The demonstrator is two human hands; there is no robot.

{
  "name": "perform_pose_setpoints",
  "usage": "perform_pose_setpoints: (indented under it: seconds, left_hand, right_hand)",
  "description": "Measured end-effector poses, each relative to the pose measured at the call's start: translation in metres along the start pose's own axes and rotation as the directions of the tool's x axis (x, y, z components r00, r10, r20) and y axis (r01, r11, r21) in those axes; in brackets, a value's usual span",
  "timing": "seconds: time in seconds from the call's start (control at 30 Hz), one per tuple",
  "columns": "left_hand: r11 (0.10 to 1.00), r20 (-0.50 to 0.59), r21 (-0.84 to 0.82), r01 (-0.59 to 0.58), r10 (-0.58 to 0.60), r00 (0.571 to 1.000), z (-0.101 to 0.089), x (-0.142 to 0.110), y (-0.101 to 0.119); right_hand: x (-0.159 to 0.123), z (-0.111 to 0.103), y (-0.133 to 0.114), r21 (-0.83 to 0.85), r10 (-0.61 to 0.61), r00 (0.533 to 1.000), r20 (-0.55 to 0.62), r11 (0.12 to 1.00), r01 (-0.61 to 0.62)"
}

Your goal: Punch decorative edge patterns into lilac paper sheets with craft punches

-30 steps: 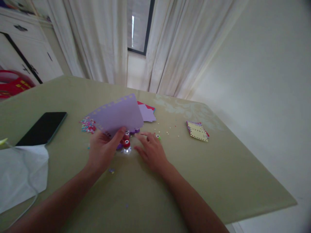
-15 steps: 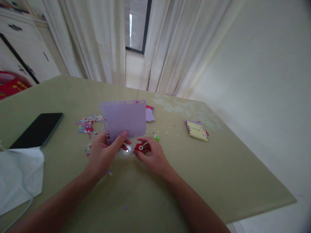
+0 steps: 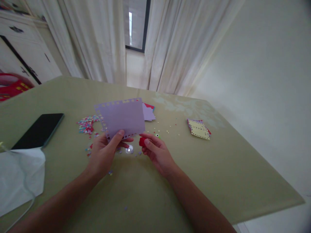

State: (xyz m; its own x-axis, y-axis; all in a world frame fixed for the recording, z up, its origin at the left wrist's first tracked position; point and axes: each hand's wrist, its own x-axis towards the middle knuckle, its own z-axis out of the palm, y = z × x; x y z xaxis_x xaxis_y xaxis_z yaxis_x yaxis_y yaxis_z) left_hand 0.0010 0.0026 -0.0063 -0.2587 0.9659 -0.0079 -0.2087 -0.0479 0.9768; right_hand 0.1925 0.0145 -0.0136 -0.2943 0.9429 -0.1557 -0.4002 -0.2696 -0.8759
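My left hand [image 3: 103, 153] grips a lilac sheet of paper [image 3: 123, 116] by its lower left part, thumb on the near face. Small shapes are punched along the sheet's top, left and bottom edges. In the fingers of my right hand [image 3: 159, 155] is a small red craft punch [image 3: 142, 141], just below the sheet's lower right corner; whether it touches the paper I cannot tell. Partly hidden behind my right hand lies a green punch [image 3: 157, 136]. A shiny round clear piece [image 3: 129, 149] rests on the table between my hands.
Colourful paper confetti [image 3: 87, 124] is heaped left of the sheet. Loose coloured papers [image 3: 148, 114] lie behind it. A stack of punched cards [image 3: 198, 129] sits to the right. At the left are a black phone [image 3: 39, 131] and a white face mask [image 3: 21, 178].
The red punch has been raised and turned in my right hand, so its round black-and-white mark no longer shows. The lilac sheet has shifted slightly left and tilted.
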Motion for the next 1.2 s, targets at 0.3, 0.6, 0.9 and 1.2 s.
perform_pose_setpoints:
  seconds: [0.3,0.6,0.9,1.2]
  left_hand:
    - [0.998,0.071,-0.048,0.046,-0.042,0.997,0.004,-0.0025,-0.0011]
    - [0.997,0.105,-0.022,0.08,-0.077,0.992,0.0059,-0.0058,-0.0036]
    - [0.995,0.081,0.061,0.077,-0.081,0.993,0.0078,-0.0048,0.0026]
    - [0.994,0.067,0.087,0.07,-0.076,0.995,0.0076,-0.0037,0.0041]
  right_hand:
    - [-0.002,0.0047,-0.0017,0.017,-0.094,0.994,-0.047,0.995,0.095]
    - [-0.0017,0.0027,0.0009,-0.004,-0.128,0.99,-0.056,0.992,0.128]
    - [-0.0012,0.003,0.0011,-0.006,-0.114,0.992,-0.058,0.994,0.113]
    - [0.0002,-0.001,0.0013,-0.04,-0.139,0.986,-0.088,0.99,0.135]
